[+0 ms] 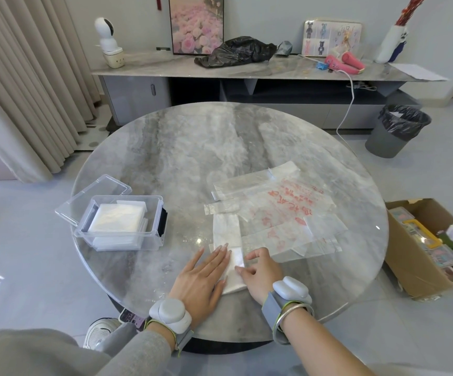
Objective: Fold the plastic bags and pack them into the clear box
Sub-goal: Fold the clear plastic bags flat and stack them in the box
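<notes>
Round grey marble-pattern table (182,147), glossy top. Left side, near the rim: clear rectangular plastic box (119,241). Its flat clear lid (103,188) lies just behind, touching the box. Right half: spread of flat translucent plastic bags with red print (287,210), overlapping each other. A narrow white folded plastic strip (226,230) runs from that spread toward the near edge. Left hand (203,278) lies flat across the strip's left side and the tabletop; right hand (263,272) pinches the strip's right edge. Box and bags sit well apart.

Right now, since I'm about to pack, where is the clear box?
Head view: the clear box stands at the left edge of the round table, left of the left hand.
</notes>
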`<state>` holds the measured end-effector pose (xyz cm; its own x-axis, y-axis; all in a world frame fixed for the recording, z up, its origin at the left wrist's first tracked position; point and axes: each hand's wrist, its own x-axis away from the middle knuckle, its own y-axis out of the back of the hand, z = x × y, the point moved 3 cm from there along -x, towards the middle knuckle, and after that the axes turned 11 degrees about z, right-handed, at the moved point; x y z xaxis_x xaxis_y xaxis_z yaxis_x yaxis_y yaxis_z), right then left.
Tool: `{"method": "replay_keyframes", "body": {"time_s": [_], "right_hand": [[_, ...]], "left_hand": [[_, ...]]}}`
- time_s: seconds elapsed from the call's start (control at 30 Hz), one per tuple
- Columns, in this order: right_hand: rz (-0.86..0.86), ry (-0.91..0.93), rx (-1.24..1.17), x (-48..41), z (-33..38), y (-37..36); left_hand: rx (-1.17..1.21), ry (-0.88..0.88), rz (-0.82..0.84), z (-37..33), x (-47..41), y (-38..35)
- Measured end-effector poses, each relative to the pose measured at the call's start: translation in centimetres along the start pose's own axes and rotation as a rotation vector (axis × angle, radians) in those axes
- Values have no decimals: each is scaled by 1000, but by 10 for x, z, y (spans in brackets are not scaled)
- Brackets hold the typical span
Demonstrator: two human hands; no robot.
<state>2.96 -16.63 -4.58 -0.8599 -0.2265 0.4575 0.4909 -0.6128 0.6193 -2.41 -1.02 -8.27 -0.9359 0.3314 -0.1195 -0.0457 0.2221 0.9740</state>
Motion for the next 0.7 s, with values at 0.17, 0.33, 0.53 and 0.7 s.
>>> {"method": "replay_keyframes", "body": {"time_s": [0.17, 0.33, 0.53, 0.7], "right_hand": [[14, -10, 12, -1, -2, 0], [21, -24, 21, -1, -2, 1], [16, -33, 34, 0, 0, 2], [17, -39, 45, 0, 0, 3]], "left_hand": [[9, 20, 57, -3, -1, 2], [3, 38, 104, -4, -1, 3], [-10, 64, 114, -5, -1, 5], [-40, 63, 120, -5, -1, 3]]}}
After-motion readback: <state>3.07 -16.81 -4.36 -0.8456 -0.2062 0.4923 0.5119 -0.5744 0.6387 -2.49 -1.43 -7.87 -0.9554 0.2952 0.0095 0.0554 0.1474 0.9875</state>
